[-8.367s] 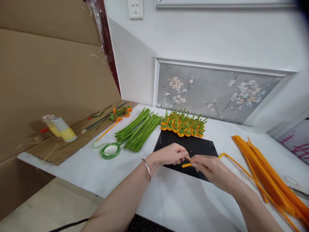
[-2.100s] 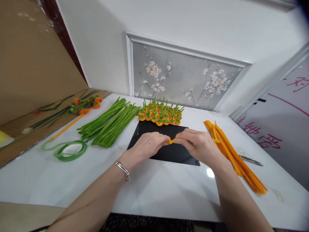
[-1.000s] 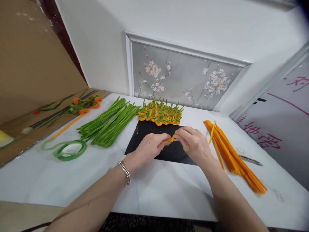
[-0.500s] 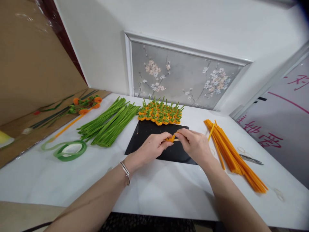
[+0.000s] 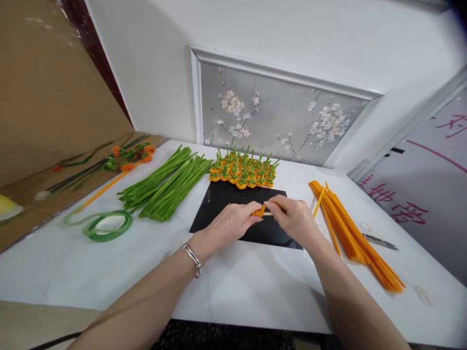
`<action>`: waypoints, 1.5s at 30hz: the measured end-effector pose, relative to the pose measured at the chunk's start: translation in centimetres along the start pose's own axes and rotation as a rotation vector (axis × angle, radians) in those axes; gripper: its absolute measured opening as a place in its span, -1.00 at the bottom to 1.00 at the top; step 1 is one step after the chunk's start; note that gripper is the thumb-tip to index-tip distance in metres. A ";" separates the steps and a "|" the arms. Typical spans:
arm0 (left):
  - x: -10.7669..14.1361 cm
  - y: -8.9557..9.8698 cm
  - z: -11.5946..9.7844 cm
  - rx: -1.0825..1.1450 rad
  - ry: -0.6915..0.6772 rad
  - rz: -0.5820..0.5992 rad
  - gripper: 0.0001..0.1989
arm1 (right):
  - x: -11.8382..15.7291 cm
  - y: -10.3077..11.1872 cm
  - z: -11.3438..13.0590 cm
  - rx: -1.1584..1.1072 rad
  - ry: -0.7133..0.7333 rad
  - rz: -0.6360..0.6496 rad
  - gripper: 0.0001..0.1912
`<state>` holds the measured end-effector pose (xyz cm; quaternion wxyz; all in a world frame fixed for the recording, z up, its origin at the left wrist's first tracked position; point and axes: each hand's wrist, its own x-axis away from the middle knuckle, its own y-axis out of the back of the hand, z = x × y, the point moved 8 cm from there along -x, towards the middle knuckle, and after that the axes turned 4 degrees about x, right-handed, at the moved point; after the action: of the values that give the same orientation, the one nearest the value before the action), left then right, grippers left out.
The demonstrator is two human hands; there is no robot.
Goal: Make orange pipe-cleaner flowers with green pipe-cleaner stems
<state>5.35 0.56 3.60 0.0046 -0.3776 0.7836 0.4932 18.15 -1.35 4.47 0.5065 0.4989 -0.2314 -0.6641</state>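
Observation:
Above a black mat (image 5: 219, 199), my left hand (image 5: 235, 221) pinches an orange fuzzy stem (image 5: 259, 212) that is coiled around a thin pale stick (image 5: 268, 214). My right hand (image 5: 294, 216) is closed on the loose part of the same orange stem, just right of the coil. Some of the stem and stick is hidden behind my fingers. Small orange and green flower pieces (image 5: 242, 170) stand in rows behind the mat. Green fuzzy stems (image 5: 175, 189) lie to the left, and a bundle of orange stems (image 5: 350, 228) lies to the right.
Green tape (image 5: 107, 226) lies on the left of the white table (image 5: 146, 267). Finished orange flowers (image 5: 133, 158) rest on brown cardboard at the far left. Scissors (image 5: 381, 241) lie beyond the orange bundle. A wall with a framed floral panel (image 5: 273, 112) stands behind.
Both hands stay over the mat. My right hand has shifted slightly right and down, its fingers a little farther from my left hand's, and the orange stem around the stick has changed shape slightly.

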 end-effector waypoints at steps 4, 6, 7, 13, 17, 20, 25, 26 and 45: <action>0.0 -0.1 0.5 0.045 0.012 0.002 -0.89 | -0.3 -0.2 -0.2 -0.039 -0.002 0.051 -0.69; 0.1 -0.4 0.7 0.084 0.018 0.030 -0.89 | -0.6 -0.4 -0.4 -0.074 0.032 0.126 -0.69; 0.1 -0.6 0.7 0.110 0.018 0.054 -0.89 | -0.7 -0.5 -0.6 -0.101 0.051 0.171 -0.70; 0.3 -1.0 0.0 0.272 0.036 0.129 -0.90 | -0.8 -1.6 -2.9 -0.430 -0.005 0.440 -0.64; 0.1 -0.1 -0.4 0.399 0.047 0.043 -0.84 | 0.0 -3.4 -2.5 -0.559 -0.013 0.566 -0.58; 0.0 0.9 0.0 0.426 0.077 -0.068 -0.88 | 0.5 -4.3 -0.9 -0.485 0.071 0.573 -0.68; 0.1 1.9 1.2 0.293 0.131 -0.156 -0.80 | 1.5 -3.8 1.6 -0.268 0.220 0.525 -0.72; 0.1 1.9 1.4 0.259 0.131 -0.154 -0.81 | 1.7 -3.4 2.0 -0.220 0.248 0.498 -0.70; 0.1 -0.2 -0.1 0.021 -0.030 0.063 -0.87 | -0.9 1.5 0.6 -0.117 0.249 0.058 -0.74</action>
<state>5.44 0.34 3.46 0.0050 -0.3451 0.8001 0.4905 18.23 -1.20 6.35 0.5787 0.5400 -0.1420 -0.5944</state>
